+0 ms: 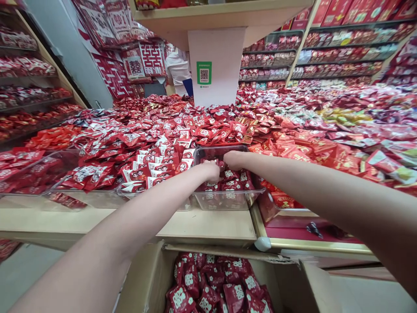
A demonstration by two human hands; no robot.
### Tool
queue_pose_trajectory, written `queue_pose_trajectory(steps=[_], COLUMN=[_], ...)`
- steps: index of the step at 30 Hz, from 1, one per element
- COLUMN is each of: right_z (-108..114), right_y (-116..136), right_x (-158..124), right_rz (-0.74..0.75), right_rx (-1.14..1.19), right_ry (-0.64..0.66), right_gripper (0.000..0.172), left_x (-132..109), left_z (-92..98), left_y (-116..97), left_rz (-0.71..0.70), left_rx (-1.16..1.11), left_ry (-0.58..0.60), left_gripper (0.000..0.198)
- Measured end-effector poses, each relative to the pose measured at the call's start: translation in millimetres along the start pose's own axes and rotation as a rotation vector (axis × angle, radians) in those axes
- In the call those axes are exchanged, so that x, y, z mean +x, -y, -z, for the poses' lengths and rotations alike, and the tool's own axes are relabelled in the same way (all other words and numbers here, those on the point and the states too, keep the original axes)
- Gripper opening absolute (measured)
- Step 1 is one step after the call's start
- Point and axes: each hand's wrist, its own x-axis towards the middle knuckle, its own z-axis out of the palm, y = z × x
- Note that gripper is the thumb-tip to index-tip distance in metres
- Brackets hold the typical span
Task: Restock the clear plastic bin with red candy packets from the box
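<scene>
Both my hands reach down into a clear plastic bin (228, 199) of dark red candy packets (232, 186) on the display counter. My left hand (210, 170) is curled over the packets at the bin's left side, fingers bent down among them. Close beside it on the right, my right hand (233, 160) is bunched with its fingers dipped into the same packets. What either hand grips is hidden by the knuckles and the packets.
Heaps of red wrapped sweets (169, 130) cover the whole counter. A white pillar with a green QR sign (204, 72) rises behind. An open cardboard box of red packets (215, 287) sits below the counter edge. Shelves line both sides. A person in white (177, 67) stands far back.
</scene>
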Motion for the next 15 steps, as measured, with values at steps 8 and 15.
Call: queue_pose_trajectory(steps=[8,15], right_z=[5,-15], right_y=[1,17], right_x=[-10,-6], right_rz=[-0.003,0.076], right_rx=[-0.009,0.006], right_ry=[-0.042,-0.109], right_gripper=[0.032,0.031], left_x=[-9,-17], left_z=[27.2,9.9], left_y=[29,18], left_rz=[-0.070,-0.107], left_rx=[0.072,0.158], left_ry=[-0.107,-0.106], left_gripper=[0.036,0.035])
